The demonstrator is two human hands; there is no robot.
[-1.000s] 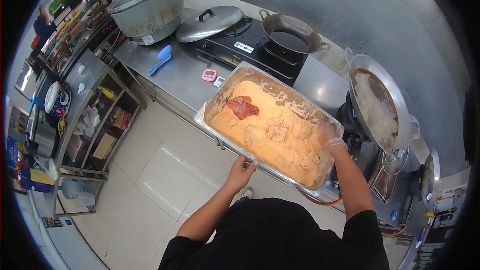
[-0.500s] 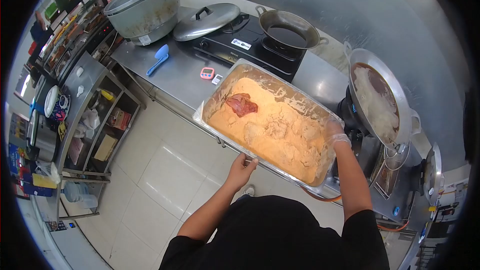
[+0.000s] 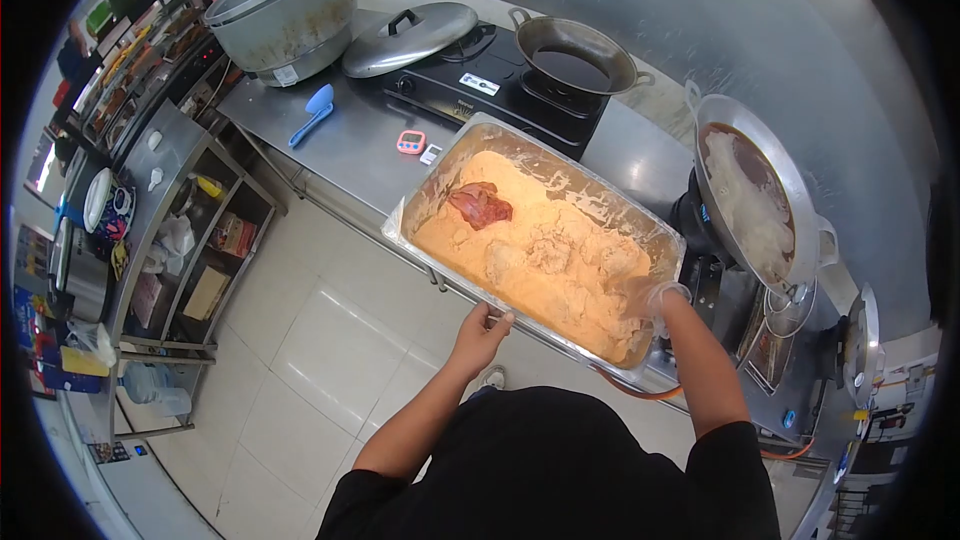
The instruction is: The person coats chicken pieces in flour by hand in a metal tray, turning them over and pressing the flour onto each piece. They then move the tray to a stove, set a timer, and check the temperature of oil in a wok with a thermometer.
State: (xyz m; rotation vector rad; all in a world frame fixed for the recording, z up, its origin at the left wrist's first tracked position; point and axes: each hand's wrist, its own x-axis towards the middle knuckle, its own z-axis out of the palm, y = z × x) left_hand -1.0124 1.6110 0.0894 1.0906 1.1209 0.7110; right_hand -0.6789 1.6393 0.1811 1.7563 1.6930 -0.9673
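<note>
A deep metal tray (image 3: pixel 440 262) holds orange-tinted flour (image 3: pixel 500 172). On the flour at the tray's left end lies a dark red piece of raw meat (image 3: pixel 481 206). Several flour-coated lumps (image 3: pixel 550 252) sit in the middle and right part. My left hand (image 3: pixel 482 336) grips the tray's near rim, thumb on the edge and fingers partly under it. Inside the right end, my right hand (image 3: pixel 645 302), in a clear plastic glove, reaches down to the flour. Its fingers are blurred and partly lost against the coating.
Right of the tray, a large wok (image 3: pixel 712 190) of foaming oil stands on a burner. Behind are a smaller pan of dark oil (image 3: pixel 530 40), a black gas stove (image 3: pixel 440 90), a lid (image 3: pixel 430 35) and a big pot (image 3: pixel 285 25). A blue spatula (image 3: pixel 318 112) and pink timer (image 3: pixel 411 142) lie left.
My right hand has moved down and slightly left, from the tray's far right wall towards the flour at the right end. My left hand keeps its place on the rim.
</note>
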